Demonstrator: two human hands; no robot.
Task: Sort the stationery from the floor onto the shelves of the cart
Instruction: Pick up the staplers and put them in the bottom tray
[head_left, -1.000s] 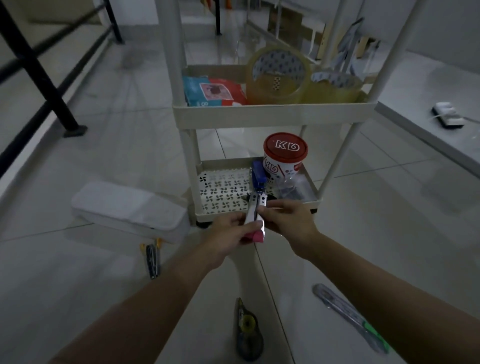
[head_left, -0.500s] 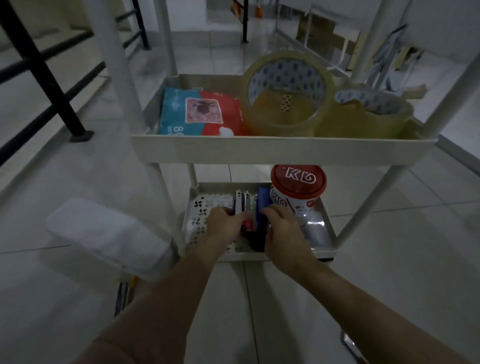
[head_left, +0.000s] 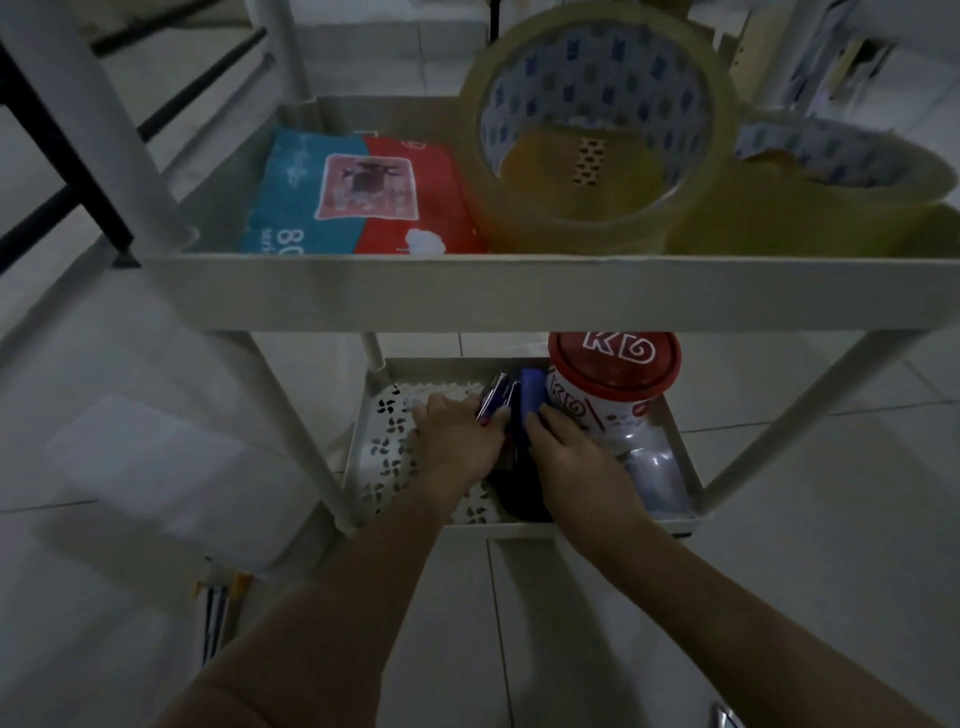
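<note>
Both hands reached into the cart's lower shelf (head_left: 363, 441). The left hand (head_left: 457, 436) gripped a metallic stapler (head_left: 493, 397), partly hidden by its fingers. The right hand (head_left: 566, 452) rested on a blue item (head_left: 532, 389) beside it; its grip could not be judged. A red-lidded tub (head_left: 613, 384) stood just right of that hand.

Upper cart shelf (head_left: 519, 296) carries tape rolls (head_left: 597, 130) and a packet (head_left: 363, 197).

The upper shelf (head_left: 519, 296) hides the red-lidded tub's (head_left: 613, 384) top edge — the left hand (head_left: 457, 441) covers the stapler's (head_left: 493, 397) base.
</note>
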